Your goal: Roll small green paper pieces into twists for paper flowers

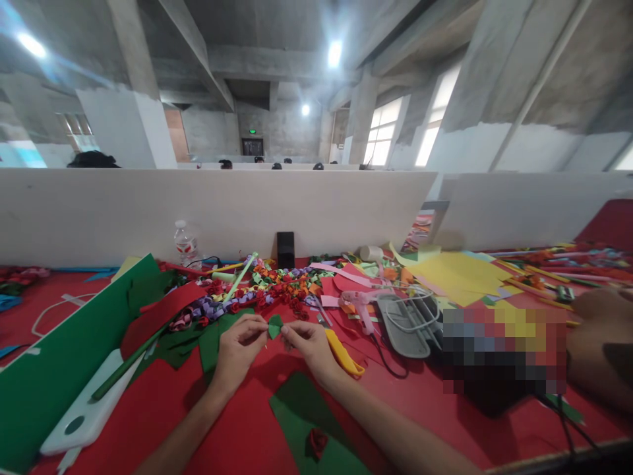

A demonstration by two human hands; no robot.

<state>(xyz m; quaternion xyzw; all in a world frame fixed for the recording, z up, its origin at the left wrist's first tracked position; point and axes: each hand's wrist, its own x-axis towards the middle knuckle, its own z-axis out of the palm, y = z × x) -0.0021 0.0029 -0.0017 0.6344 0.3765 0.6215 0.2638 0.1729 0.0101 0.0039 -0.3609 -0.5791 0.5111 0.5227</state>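
Between my two hands is a small piece of green paper (pixel 275 327), pinched at both sides. My left hand (pixel 238 346) grips its left edge between thumb and fingertips, and my right hand (pixel 309 344) pinches the right edge. Below them a dark green paper sheet (pixel 297 406) lies on red paper, with a folded dark red paper flower (pixel 316 443) on it. Just right of my right hand lies a yellow-handled tool (pixel 345 355), its kind partly hidden. Beyond it rests a pink glue gun (pixel 363 307) with a dark cord.
Colourful paper flowers (pixel 277 284) are heaped along the back. A grey tray (pixel 408 330) stands right of the glue gun. At left are a white power strip (pixel 89 409) and a green board (pixel 64 356). A water bottle (pixel 185 243) stands behind. Another person's arm (pixel 601 349) reaches in at right.
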